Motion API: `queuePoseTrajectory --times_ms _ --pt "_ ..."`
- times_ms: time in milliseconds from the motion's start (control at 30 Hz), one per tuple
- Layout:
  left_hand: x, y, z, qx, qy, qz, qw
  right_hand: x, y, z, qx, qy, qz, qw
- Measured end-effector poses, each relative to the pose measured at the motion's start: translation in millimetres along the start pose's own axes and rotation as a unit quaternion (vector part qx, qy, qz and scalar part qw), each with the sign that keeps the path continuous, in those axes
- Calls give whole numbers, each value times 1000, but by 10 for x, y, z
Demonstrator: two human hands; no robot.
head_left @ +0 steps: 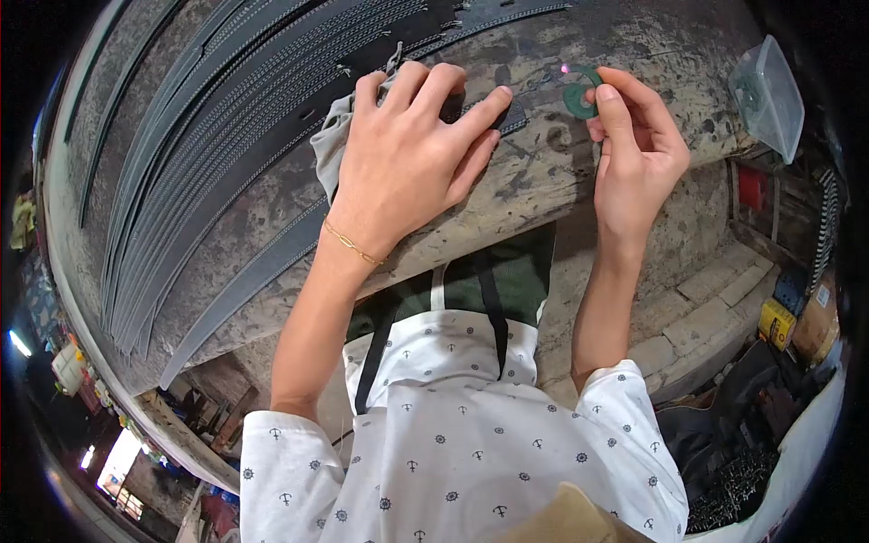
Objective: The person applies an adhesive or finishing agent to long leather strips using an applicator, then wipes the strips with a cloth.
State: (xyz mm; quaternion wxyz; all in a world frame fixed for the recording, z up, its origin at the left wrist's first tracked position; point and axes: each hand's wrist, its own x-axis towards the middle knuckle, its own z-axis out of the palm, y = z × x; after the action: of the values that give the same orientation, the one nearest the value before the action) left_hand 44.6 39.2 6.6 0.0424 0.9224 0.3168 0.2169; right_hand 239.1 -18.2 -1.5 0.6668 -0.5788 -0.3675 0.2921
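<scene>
A green mosquito coil [580, 98] with a glowing pink tip is pinched between the thumb and fingers of my right hand [635, 149], just above the worn work surface [534, 163]. My left hand [412, 149] is palm down, its fingers bent over a black stitched strap [516, 119]. The strap's end shows beside my index finger and thumb; the rest is hidden under the hand. A grey cloth [331, 145] is bunched beneath the left side of that hand. Several long black straps with pale stitching [208, 154] lie side by side to the left.
A clear plastic container [769, 101] stands at the right end of the surface. Below it on the right are a red box [750, 188], a yellow box [776, 323] and a cardboard box [817, 317]. One separate strap [244, 276] lies near the front edge.
</scene>
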Motion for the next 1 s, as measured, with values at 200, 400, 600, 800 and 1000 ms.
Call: queuePoseTrajectory --times_ms 200,400,600,800,1000 --pt "-6 -2 4 2 6 9 1000 10 2 5 1 4 10 1000" --pt "-43 -47 -280 -10 21 -27 999 62 -53 16 -87 -54 -5 995" --pt "-365 -140 -270 -18 -41 -61 997 190 19 93 -129 -143 -54 980" --pt "-411 -159 -187 -26 -46 -66 996 194 80 90 -159 -166 -77 970" --pt "-418 -163 -175 -32 -47 -71 996 192 94 88 -170 -174 -90 966"
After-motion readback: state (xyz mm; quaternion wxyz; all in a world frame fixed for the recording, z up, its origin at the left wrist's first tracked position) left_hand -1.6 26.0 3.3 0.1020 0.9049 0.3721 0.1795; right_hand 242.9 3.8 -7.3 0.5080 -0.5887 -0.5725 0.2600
